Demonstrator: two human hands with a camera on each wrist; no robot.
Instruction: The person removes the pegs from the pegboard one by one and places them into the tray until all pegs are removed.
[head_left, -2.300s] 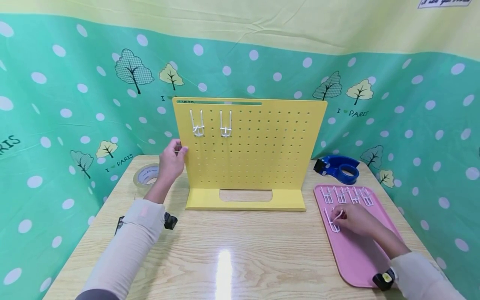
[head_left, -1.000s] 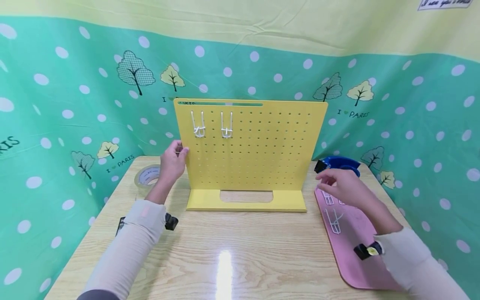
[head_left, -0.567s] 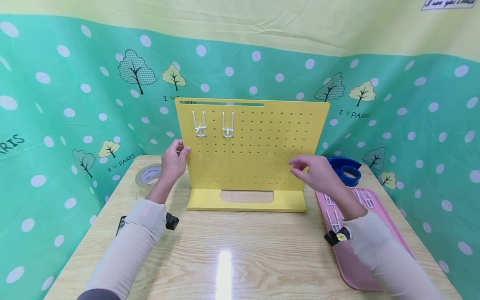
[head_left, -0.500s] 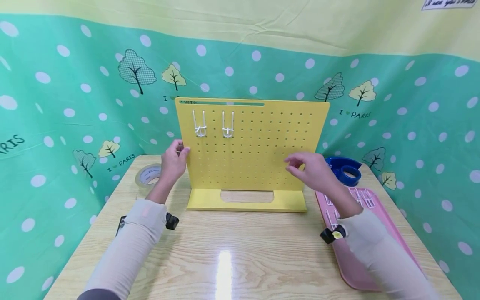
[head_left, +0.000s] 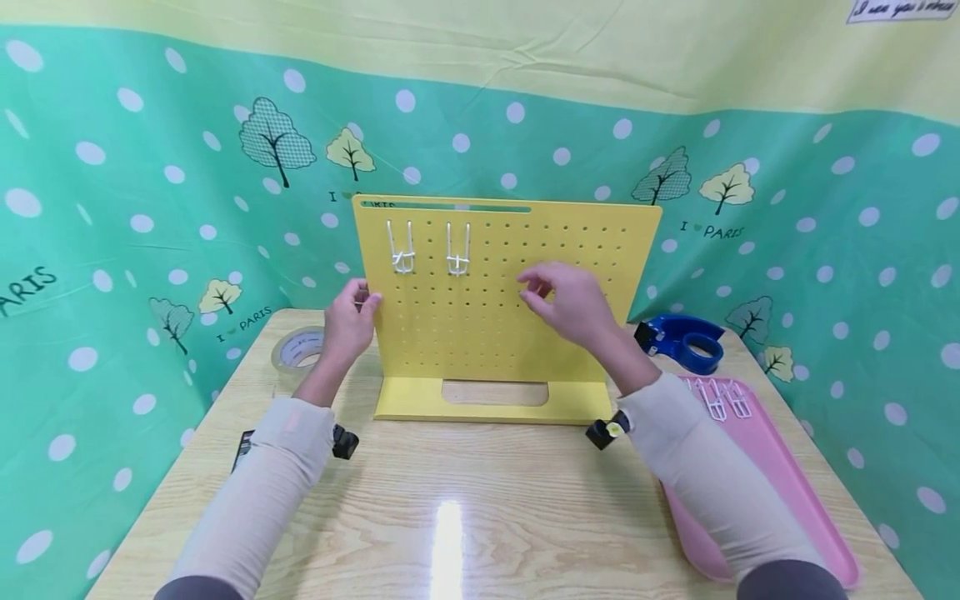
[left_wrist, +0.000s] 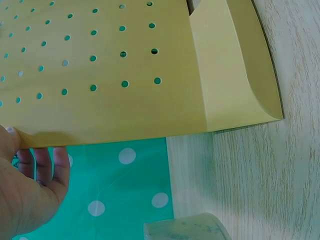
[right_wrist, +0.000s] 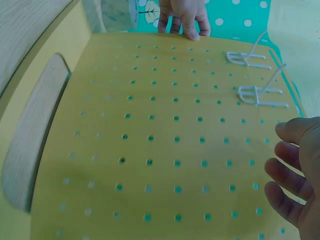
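Observation:
A yellow pegboard (head_left: 510, 333) stands upright on its base on the table. Two white wire hooks hang at its upper left, the left hook (head_left: 402, 260) and the right hook (head_left: 457, 263). My left hand (head_left: 349, 321) grips the board's left edge, thumb in front and fingers behind, as the left wrist view (left_wrist: 30, 190) also shows. Before the board's right half hovers my right hand (head_left: 573, 304), its fingers loosely bent. In the right wrist view nothing shows between the right hand's fingers (right_wrist: 287, 177).
On the right lies a pink tray (head_left: 780, 492) with white wire hooks (head_left: 727, 400) near its far end, partly hidden by my right arm. A blue tape dispenser (head_left: 682, 340) sits behind it. A roll of clear tape (head_left: 298, 348) lies left of the board.
My right hand has left a hook on the tray, risen and moved left to the front of the pegboard. The left hand keeps its grip on the edge.

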